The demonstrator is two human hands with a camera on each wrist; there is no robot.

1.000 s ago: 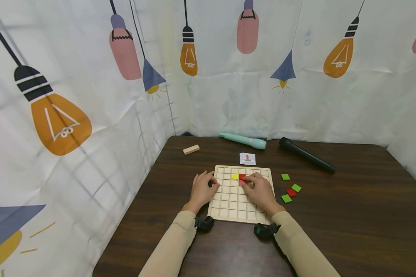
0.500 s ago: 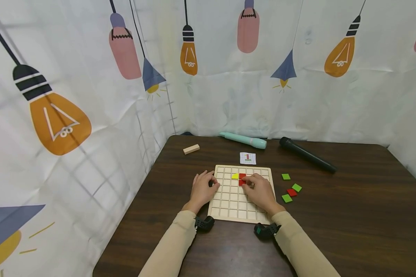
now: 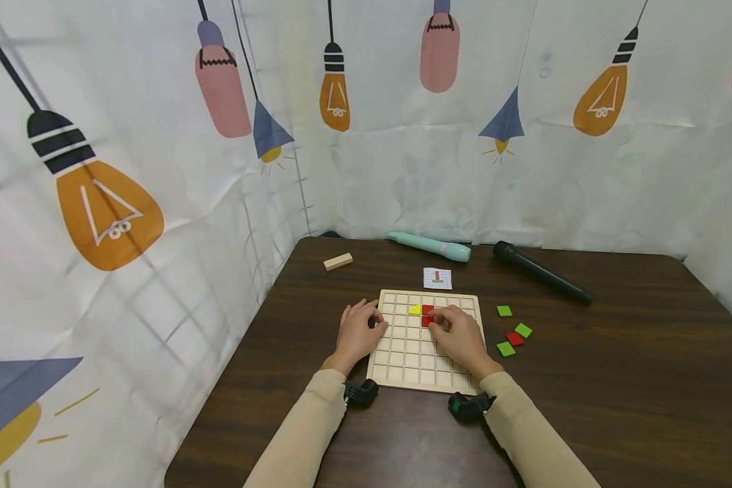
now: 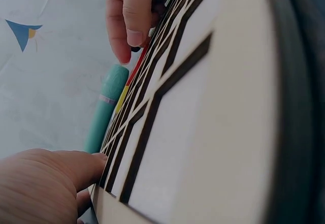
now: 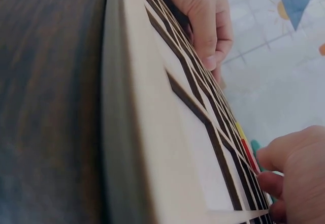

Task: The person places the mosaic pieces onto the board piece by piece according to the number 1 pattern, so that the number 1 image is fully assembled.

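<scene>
A pale wooden grid board (image 3: 402, 359) lies on the table. My left hand (image 3: 357, 333) grips its left edge, thumb on top in the left wrist view. On the board, a yellow piece (image 3: 415, 310) sits left of a red tile (image 3: 427, 310), with a second red tile (image 3: 426, 321) just below. My right hand (image 3: 460, 337) has its thumb and index finger on this lower tile, pinching it at its right side and partly hiding it. In the right wrist view the red tiles (image 5: 248, 153) lie low in the grid beside the right fingertips.
Right of the board lie several loose green tiles (image 3: 505, 349) and one red tile (image 3: 515, 339). Behind it are a small printed card (image 3: 437, 278), a mint-green microphone-shaped object (image 3: 430, 245), a black microphone-shaped object (image 3: 543, 273) and a wooden block (image 3: 338, 261). A patterned curtain hangs behind the table.
The lower red tile looked pale and shiny one second ago; since half a second ago it shows plain red, like the upper one. Both hands have stayed in place.
</scene>
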